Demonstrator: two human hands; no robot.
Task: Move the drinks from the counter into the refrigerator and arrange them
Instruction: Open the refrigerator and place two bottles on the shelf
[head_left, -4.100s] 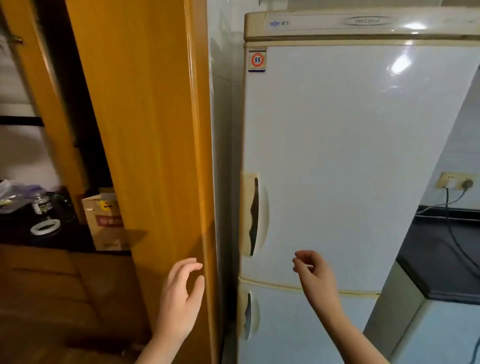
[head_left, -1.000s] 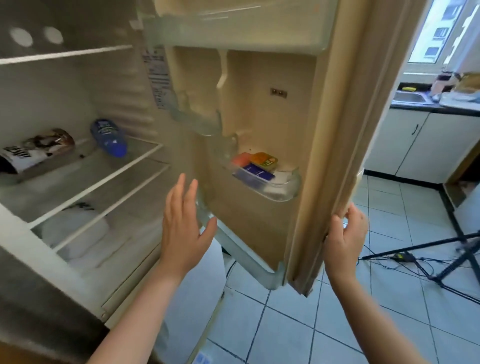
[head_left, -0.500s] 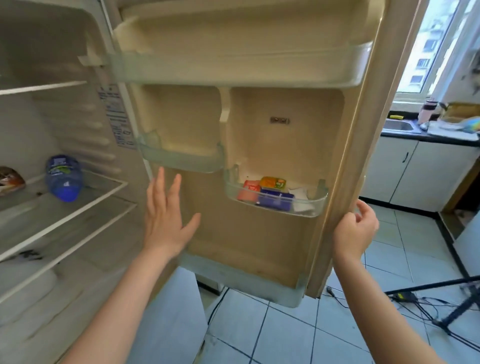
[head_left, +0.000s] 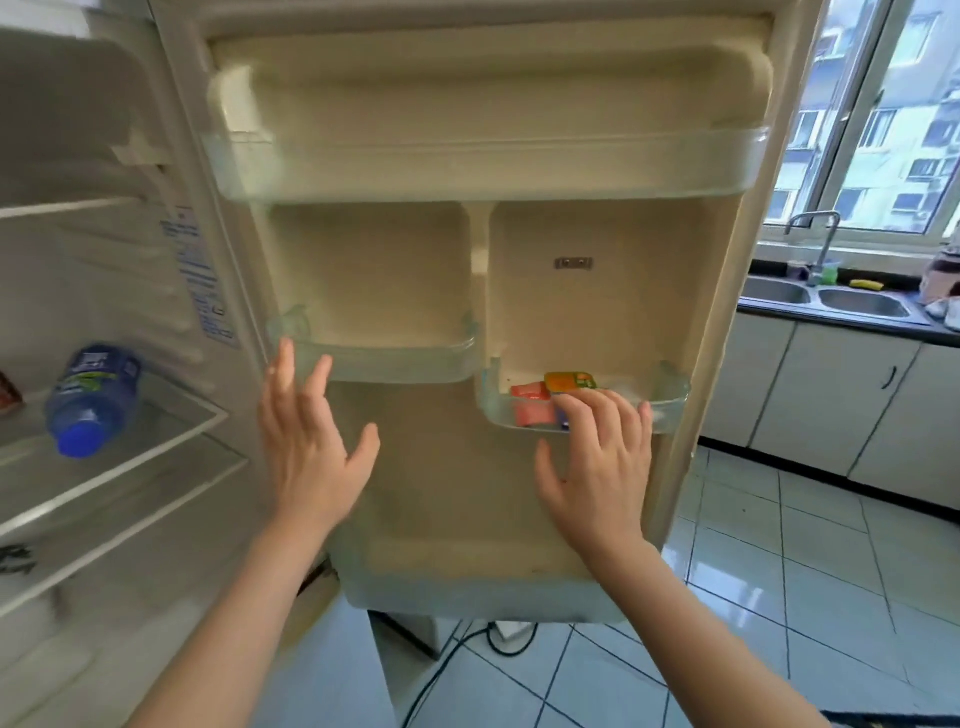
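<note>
Fingers (head_left: 284, 374) of the left hand (head_left: 311, 457) are straight and spread, holding nothing. They are raised in front of the inner face of the open door (head_left: 457, 499), with the tips just below the left door bin (head_left: 395, 364), in which nothing shows. The right hand (head_left: 597, 467) is also free of any load, its fingers spread and lightly bent. Their tips lie over the front lip of the right door bin (head_left: 672, 397), which holds a few small coloured packets (head_left: 530, 405). Whether they touch the bin cannot be told.

Inside the refrigerator (head_left: 104, 270), one bottle (head_left: 93, 400) with a blue cap lies on its side on a shelf (head_left: 171, 415). It is unclear whether this bottle is one of the drinks to be moved. The counter (head_left: 841, 325) with its sink stands well apart, past the door's right edge. No drinks can be made out on the part of it that is in view.

As a judgement, the task is near its start. The refrigerator stands open and its door bins are within reach, but neither hand carries a drink. Fetching the drinks from the counter, placing them and lining them up all appear to remain.
</note>
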